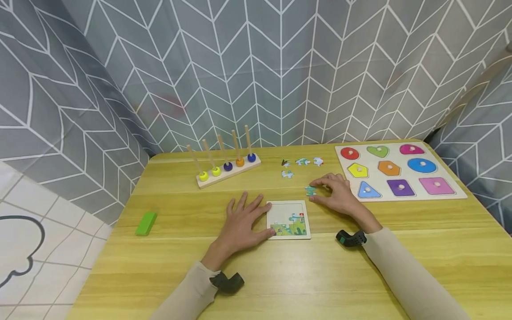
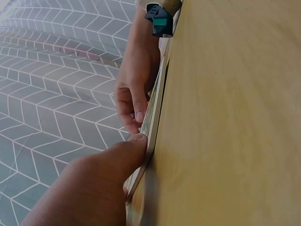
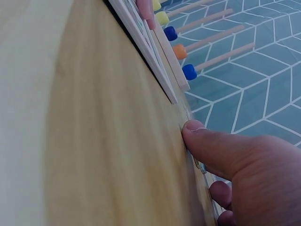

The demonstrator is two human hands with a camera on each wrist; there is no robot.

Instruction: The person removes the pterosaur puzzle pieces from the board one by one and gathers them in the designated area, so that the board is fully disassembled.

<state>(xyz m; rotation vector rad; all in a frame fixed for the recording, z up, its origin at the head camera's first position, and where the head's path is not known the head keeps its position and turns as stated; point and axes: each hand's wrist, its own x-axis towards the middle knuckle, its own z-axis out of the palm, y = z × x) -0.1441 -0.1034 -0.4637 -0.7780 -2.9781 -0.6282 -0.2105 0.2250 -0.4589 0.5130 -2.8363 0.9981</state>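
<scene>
L hand: my left hand [image 1: 240,224] lies flat on the table [image 1: 280,284], fingers spread, thumb touching the left edge of the puzzle tray [image 1: 289,219].
R hand: my right hand [image 1: 338,193] curls over a loose teal puzzle piece [image 1: 310,191], fingertips on it; looks like a pinch, view's poor.
Tray contents: only bottom row filled w/ green pieces, rest bare.
Loose pieces: four more [image 1: 302,165] just beyond the tray.
Shape board [image 1: 400,172]: to the right, all nine slots filled.
Peg rack [image 1: 226,166]: far left, one bead per peg.

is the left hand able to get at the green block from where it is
Probably yes: the left hand rests flat beside the puzzle tray, and only bare table lies between it and the green block.
</scene>
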